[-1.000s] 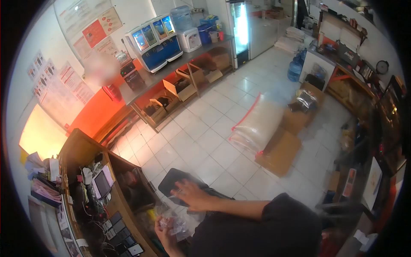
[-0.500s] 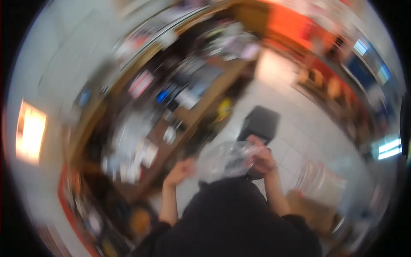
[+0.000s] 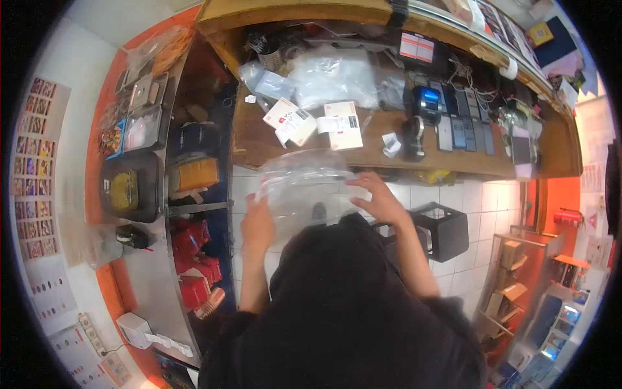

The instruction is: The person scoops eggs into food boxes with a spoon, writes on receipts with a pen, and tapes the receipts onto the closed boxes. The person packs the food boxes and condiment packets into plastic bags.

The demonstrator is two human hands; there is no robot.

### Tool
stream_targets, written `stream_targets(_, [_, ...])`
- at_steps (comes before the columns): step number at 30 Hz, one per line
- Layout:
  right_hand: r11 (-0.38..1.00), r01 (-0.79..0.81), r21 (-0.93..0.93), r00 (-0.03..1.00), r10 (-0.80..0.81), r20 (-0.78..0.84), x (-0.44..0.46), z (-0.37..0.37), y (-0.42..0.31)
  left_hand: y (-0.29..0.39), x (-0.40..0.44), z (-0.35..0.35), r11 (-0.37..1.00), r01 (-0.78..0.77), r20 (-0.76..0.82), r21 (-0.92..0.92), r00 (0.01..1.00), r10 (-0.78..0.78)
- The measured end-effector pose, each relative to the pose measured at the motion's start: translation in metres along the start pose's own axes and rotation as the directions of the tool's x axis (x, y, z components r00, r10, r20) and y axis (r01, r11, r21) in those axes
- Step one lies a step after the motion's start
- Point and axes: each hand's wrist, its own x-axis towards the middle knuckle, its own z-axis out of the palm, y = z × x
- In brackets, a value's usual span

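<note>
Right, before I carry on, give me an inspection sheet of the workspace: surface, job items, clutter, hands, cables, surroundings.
Surface: wooden counter ahead, crowded with items.
Job's things: clear plastic bag, spread between both hands, in front of the counter's near edge.
Clutter: two small boxes with paper slips, and phones side by side.
Hands: left hand and right hand each grip one side of the bag.
Cables: pale, tangled cables behind the phones.
Surroundings: black stool on tiled floor, to the right.
</note>
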Motion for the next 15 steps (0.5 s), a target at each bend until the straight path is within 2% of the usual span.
stream_targets(1, [0.975, -0.148, 0.168, 0.984, 0.128, 0.126, 0.027, 0.001, 0.017, -0.014, -0.004, -0.009, 0.997, 0.081, 0.026, -0.005, 0.996, -0.080])
stream_targets(2, [0.898, -0.311, 0.311, 0.936, 0.231, 0.267, 0.054, 0.002, 0.033, -0.022, -0.008, -0.017, 0.996, 0.086, 0.023, -0.005, 0.996, -0.086])
stream_targets(3, [0.935, -0.350, 0.050, 0.936, 0.346, 0.070, 0.081, 0.006, 0.037, -0.029, -0.014, -0.026, 0.992, 0.110, -0.083, -0.067, 0.990, -0.116])
stream_targets(4, [0.886, -0.421, -0.195, 0.905, 0.396, -0.154, 0.109, 0.012, 0.041, -0.036, -0.017, -0.033, 0.985, 0.124, -0.188, -0.122, 0.971, -0.145])
stream_targets(5, [0.860, -0.461, -0.221, 0.885, 0.427, -0.184, 0.139, 0.019, 0.061, -0.042, -0.020, -0.037, 0.987, 0.125, -0.188, -0.102, 0.972, -0.143])
stream_targets(7, [0.831, -0.514, -0.213, 0.853, 0.468, -0.232, 0.171, 0.062, 0.104, -0.050, -0.019, -0.049, 0.995, 0.099, -0.323, 0.000, 0.942, -0.094])
stream_targets(9, [0.596, -0.682, -0.423, 0.730, 0.592, -0.343, 0.218, 0.103, 0.150, -0.044, -0.013, -0.072, 0.994, 0.105, -0.360, -0.042, 0.926, -0.113])
stream_targets(11, [0.502, -0.781, -0.373, 0.610, 0.742, -0.279, 0.240, 0.121, 0.170, -0.022, -0.001, -0.094, 0.980, 0.167, -0.382, -0.110, 0.903, -0.197])
stream_targets(12, [0.486, -0.806, -0.338, 0.581, 0.757, -0.298, 0.240, 0.117, 0.166, -0.011, 0.008, -0.103, 0.988, 0.132, -0.382, -0.081, 0.912, -0.153])
stream_targets(14, [0.504, -0.711, -0.490, 0.666, 0.706, -0.240, 0.238, 0.108, 0.152, 0.015, 0.025, -0.121, 0.992, 0.129, -0.424, -0.006, 0.898, -0.119])
stream_targets(15, [0.499, -0.727, -0.472, 0.653, 0.715, -0.251, 0.234, 0.108, 0.157, 0.035, 0.034, -0.130, 0.994, 0.110, -0.424, 0.011, 0.901, -0.095])
